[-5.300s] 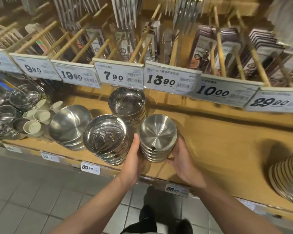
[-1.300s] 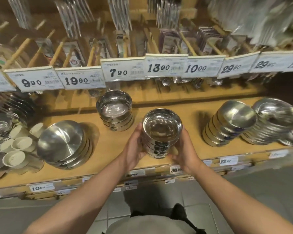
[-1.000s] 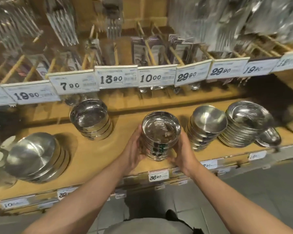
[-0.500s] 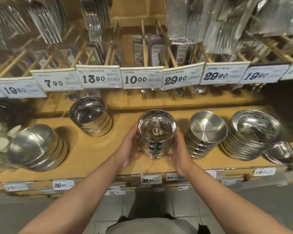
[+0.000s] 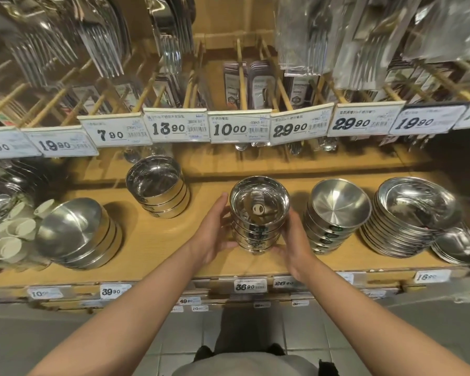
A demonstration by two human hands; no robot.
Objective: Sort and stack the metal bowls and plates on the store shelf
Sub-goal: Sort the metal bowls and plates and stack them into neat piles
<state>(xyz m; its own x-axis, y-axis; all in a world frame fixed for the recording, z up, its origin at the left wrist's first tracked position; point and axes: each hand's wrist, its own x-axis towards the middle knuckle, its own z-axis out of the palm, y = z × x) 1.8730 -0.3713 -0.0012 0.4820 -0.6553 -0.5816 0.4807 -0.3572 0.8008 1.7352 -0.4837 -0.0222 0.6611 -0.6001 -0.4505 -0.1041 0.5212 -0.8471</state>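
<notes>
Since a moment ago the stack of bowls (image 5: 259, 213) between my hands has settled lower on the wooden shelf (image 5: 174, 256), just left of the brushed bowl stack (image 5: 337, 213), and the view has edged back to the left. My left hand (image 5: 215, 234) curls round the stack's left side and my right hand (image 5: 293, 240) cups its right side and base; both hold it at the centre of the frame. A small round sticker sits inside the top bowl, its print too small to read. Right of the brushed bowls stands the stack of plates (image 5: 410, 215), with small oval dishes (image 5: 459, 245) at the far right. In the left half sit a straight-sided bowl stack (image 5: 158, 185) and a tilted bowl stack (image 5: 76, 234), with white cups (image 5: 8, 237) at the left edge. Price tags above read 19.90, 7.90 (image 5: 114, 132), 13.90, 10.00 (image 5: 238, 129), 29.90, 29.90 and 19.90. On the shelf's front edge I read 39.90, 36.90 (image 5: 248, 286) and 26.90.
</notes>
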